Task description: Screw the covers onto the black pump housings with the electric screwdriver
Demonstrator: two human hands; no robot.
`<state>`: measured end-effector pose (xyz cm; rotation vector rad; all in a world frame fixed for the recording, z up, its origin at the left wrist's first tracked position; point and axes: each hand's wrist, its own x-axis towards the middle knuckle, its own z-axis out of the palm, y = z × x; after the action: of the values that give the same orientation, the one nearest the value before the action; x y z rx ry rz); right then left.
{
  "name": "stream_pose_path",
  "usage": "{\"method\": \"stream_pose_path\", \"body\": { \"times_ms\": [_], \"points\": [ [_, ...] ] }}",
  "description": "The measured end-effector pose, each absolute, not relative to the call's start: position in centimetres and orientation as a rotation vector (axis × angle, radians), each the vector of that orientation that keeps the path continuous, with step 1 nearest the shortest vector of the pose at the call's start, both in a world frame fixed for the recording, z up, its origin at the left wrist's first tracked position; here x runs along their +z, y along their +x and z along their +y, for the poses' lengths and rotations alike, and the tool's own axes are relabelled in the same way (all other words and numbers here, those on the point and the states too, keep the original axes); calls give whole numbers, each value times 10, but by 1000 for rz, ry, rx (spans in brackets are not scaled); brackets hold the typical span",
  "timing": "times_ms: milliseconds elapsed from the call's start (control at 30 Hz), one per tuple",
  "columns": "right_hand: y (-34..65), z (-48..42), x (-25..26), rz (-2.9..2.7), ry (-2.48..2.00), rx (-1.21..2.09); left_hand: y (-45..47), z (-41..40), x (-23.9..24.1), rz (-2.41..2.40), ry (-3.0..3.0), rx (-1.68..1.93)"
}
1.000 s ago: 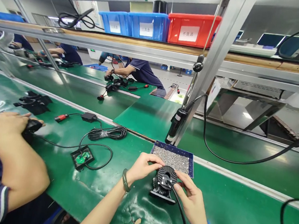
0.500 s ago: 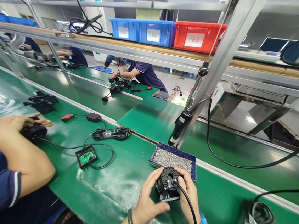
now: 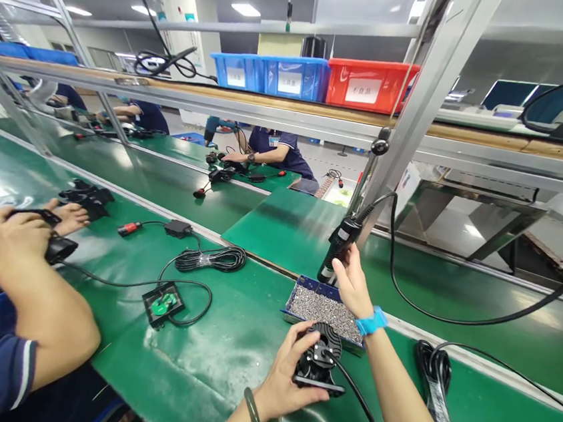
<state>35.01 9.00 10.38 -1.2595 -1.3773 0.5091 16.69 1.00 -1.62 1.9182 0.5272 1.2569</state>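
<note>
Our left hand (image 3: pixel 289 373) grips a round black lamp (image 3: pixel 318 362) just before the screw tray (image 3: pixel 325 304); our right hand (image 3: pixel 352 282) touches the hanging screwdriver (image 3: pixel 338 247) behind that tray.

red bin (image 3: pixel 370 85) label blurred, unreadable

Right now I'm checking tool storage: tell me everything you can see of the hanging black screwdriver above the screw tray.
The electric screwdriver is a black cylinder with a pale label band near its lower end. It hangs tilted, tip down, beside the slanted metal frame post. A black cable leaves its top and loops right. The right hand reaches it from below, fingers at its lower body; whether they grip it is unclear.
</note>
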Motion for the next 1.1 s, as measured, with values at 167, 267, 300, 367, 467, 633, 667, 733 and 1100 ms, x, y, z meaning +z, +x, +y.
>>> {"method": "stream_pose_path", "body": {
  "times_ms": [167, 267, 300, 367, 467, 633, 667, 733, 1100],
  "points": [
    [351, 88, 122, -1327, -1244, 508, 170, 18, -9, 401, 1870, 1259],
    [354, 60, 145, -1120, -1204, 541, 174, 21, -10, 329, 1831, 1268],
    [355, 49, 155, -1026, -1156, 579, 175, 21, -11, 314, 1817, 1270],
    [356, 28, 178, -884, -1046, 651, 176, 21, -14, 314, 1798, 1275],
    [353, 3, 209, -890, -898, 720, 176, 20, -17, 356, 1796, 1292],
    [337, -11, 224, -1006, -740, 847, 176, 18, -16, 427, 1782, 1269],
    [334, -11, 222, -1019, -744, 856, 176, 18, -16, 445, 1779, 1262],
    [328, -10, 218, -1039, -749, 853, 175, 18, -15, 478, 1774, 1240],
    [308, -15, 210, -1101, -767, 957, 177, 17, -13, 459, 1768, 1300]
  ]
}}
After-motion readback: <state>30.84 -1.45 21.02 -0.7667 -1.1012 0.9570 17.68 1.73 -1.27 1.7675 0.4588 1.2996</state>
